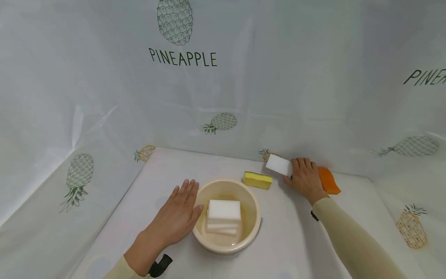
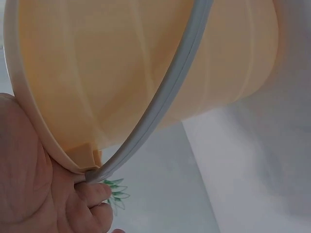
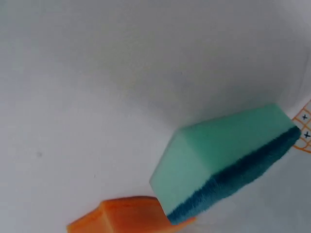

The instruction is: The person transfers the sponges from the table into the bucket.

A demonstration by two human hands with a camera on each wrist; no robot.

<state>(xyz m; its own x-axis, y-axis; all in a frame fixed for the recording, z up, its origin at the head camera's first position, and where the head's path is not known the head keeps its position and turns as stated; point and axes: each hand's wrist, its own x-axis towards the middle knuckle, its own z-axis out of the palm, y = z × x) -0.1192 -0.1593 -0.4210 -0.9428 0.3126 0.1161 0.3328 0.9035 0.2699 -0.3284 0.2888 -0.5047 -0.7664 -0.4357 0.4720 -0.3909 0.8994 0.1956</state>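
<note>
A cream bucket [image 1: 257, 228] holds a stack of white sponges [image 1: 224, 210]. Beside its left rim my left hand [image 1: 177, 217] lies with fingers straight and together, the thumb over the rim. The left wrist view has that hand right at the rim, close to the grey handle [image 2: 160, 97]. Farther right, my right hand [image 1: 306, 178] grips the right end of a white sponge [image 1: 278, 165], thumb below and fingers above. A green sponge with a dark teal scouring side [image 3: 218, 160] shows in the right wrist view; no part of the hand appears there.
A yellow sponge [image 1: 257, 180] lies just behind the bucket, toward the right. An orange sponge [image 1: 328, 181] sits right of my right hand, near the back edge. White pineapple-print sheeting [image 1: 285, 77] rises behind and at both sides of the white surface [image 1: 289, 240].
</note>
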